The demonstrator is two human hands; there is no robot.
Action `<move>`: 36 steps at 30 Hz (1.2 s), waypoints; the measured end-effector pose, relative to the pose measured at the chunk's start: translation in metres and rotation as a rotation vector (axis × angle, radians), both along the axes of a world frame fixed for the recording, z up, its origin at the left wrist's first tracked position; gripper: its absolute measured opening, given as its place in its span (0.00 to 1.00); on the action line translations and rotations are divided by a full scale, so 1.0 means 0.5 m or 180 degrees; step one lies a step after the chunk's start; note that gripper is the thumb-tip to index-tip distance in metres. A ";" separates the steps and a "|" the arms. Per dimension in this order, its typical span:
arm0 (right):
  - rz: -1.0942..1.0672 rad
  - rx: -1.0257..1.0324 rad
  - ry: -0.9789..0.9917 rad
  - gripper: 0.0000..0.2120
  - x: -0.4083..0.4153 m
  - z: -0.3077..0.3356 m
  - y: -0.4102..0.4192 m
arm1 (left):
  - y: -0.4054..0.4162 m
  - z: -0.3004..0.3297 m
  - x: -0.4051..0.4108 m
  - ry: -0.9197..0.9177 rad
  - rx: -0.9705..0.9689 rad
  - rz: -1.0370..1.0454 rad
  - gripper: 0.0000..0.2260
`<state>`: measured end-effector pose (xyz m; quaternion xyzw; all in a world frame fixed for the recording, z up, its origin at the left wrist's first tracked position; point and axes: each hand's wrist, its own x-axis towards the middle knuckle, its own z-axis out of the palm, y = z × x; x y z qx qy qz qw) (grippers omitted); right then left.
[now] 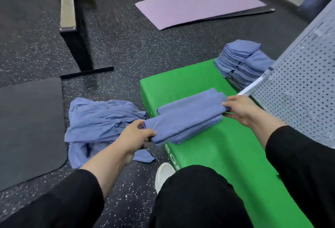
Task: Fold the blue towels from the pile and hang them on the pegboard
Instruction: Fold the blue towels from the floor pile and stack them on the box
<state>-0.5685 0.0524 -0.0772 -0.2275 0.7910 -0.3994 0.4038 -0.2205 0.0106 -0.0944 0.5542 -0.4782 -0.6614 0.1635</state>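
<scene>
Green bench (226, 148), gripped towel (186, 117) (fingertips hidden)

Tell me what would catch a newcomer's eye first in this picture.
The bright green bench dominates the centre-right, with a half-folded blue towel across it, gripped at its ends by the left hand and right hand. A rumpled towel pile lies on the floor at left; folded stacks sit beside the pegboard.

A folded towel (188, 117) lay across the bench (226, 155), held at its ends by the left hand (135, 137) and right hand (241, 109). The pile (101, 124) lay on the floor (126, 50) left of the bench; the stacks (241, 61) sat at its far end, beside the pegboard (304, 86) on the right.
</scene>
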 end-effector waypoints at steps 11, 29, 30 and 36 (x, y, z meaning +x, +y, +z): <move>0.0097 0.0850 0.1153 0.11 -0.136 -0.237 -0.026 | -0.013 -0.232 -0.156 -0.0378 0.0271 0.0069 0.20; 0.1160 0.0653 0.3098 0.13 0.008 -0.300 -0.024 | 0.000 -0.279 -0.156 -0.2171 -0.3126 -0.2496 0.13; 0.1267 0.0459 0.3055 0.12 0.023 -0.287 -0.036 | -0.006 -0.263 -0.143 -0.2170 -0.3056 -0.2474 0.16; 0.2863 -0.0298 0.2605 0.10 0.244 -0.146 -0.191 | -0.090 -0.174 0.039 -0.2570 -0.2520 -0.2351 0.12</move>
